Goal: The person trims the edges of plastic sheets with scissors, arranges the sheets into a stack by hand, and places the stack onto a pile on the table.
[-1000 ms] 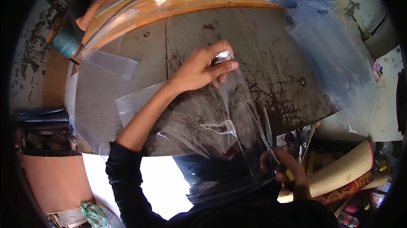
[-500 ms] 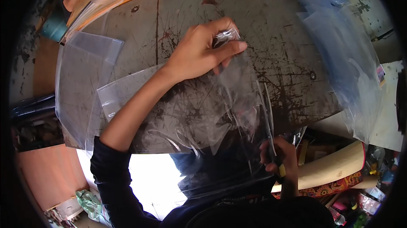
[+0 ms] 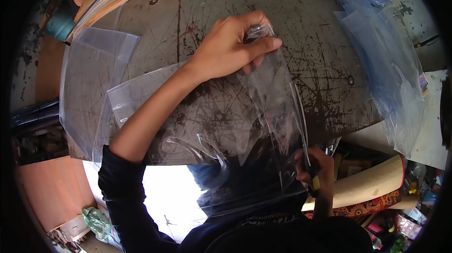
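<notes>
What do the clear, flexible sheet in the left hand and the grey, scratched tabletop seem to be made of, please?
The clear, flexible sheet looks like glossy plastic film: see-through, creased and catching bright highlights. The grey, scratched tabletop looks worn and dull, perhaps painted wood or metal; the dark scratches leave that open.

Clear plastic sheet is shown glossy and smooth, broken by creases. Grey tabletop is matt, roughened by dense scratches. Bluish plastic sheets are layered, softly glossed. Dark sleeve is made of matt cloth, gathered in folds.
</notes>
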Motion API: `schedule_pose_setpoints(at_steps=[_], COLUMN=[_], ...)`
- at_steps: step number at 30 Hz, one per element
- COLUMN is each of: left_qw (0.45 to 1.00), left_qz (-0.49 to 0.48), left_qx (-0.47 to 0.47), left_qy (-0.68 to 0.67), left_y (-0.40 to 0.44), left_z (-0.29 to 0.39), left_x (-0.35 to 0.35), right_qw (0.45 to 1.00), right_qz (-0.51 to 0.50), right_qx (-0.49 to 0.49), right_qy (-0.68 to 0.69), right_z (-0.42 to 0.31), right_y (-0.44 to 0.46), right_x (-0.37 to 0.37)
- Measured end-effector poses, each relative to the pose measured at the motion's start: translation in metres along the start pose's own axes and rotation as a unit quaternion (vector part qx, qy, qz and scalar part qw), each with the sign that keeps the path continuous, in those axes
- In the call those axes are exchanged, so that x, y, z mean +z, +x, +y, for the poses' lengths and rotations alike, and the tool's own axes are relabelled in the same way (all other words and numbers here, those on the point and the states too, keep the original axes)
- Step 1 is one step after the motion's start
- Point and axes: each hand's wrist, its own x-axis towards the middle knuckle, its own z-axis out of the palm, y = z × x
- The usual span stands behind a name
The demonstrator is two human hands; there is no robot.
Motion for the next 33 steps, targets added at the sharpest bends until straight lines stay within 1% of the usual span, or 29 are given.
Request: schedule_pose_setpoints(at_steps=[8,14,17,20,23,24,25,26,27,28,29,31,32,33], left_qw=[1.000,1.000,1.000,1.000,1.000,0.995,0.977,0.977,0.931,0.848,0.847,0.882,0.893,0.893], left_qz=[-0.002,-0.002,-0.001,-0.001,0.000,-0.004,-0.007,-0.011,0.051,0.111,0.106,-0.027,-0.064,-0.065], left_qx=[0.002,0.009,0.012,0.006,0.020,0.009,-0.002,0.000,0.146,0.286,0.289,0.332,0.327,0.329], left_qy=[0.001,-0.016,-0.016,-0.015,-0.018,0.098,0.212,0.214,0.331,0.433,0.433,0.334,0.302,0.301], left_y=[0.001,0.000,0.000,0.001,0.001,0.000,-0.002,-0.003,-0.004,-0.007,-0.010,-0.015,-0.017,-0.018], left_z=[-0.001,-0.002,-0.002,-0.003,-0.001,0.007,0.013,0.013,0.014,0.015,0.018,0.025,0.022,0.021], left_x=[0.000,0.001,0.001,0.001,-0.001,-0.006,-0.009,-0.007,-0.005,-0.003,0.001,0.015,0.022,0.026], right_qw=[1.000,0.998,0.998,0.999,0.998,0.998,0.998,0.997,0.997,0.997,0.997,0.997,0.997,0.998], right_qz=[0.027,0.035,0.051,0.041,0.053,0.056,0.059,0.062,0.052,0.041,0.044,0.047,0.051,0.047], right_qx=[0.011,0.015,0.037,0.021,0.013,0.007,0.001,0.000,-0.013,-0.025,-0.026,-0.001,-0.001,0.008], right_qy=[0.000,-0.048,-0.011,0.007,0.045,0.041,0.038,0.042,0.048,0.054,0.058,0.064,0.065,0.052], right_z=[-0.002,-0.003,-0.005,-0.004,-0.002,-0.001,0.000,0.000,-0.001,-0.001,-0.003,-0.007,-0.007,-0.007], right_y=[-0.001,-0.002,-0.002,-0.001,-0.003,-0.003,-0.004,-0.006,-0.007,-0.009,-0.010,-0.011,-0.012,-0.012], right_x=[0.004,0.004,0.006,0.004,0.002,0.002,0.002,0.001,0.000,0.000,0.001,0.003,0.002,0.000])
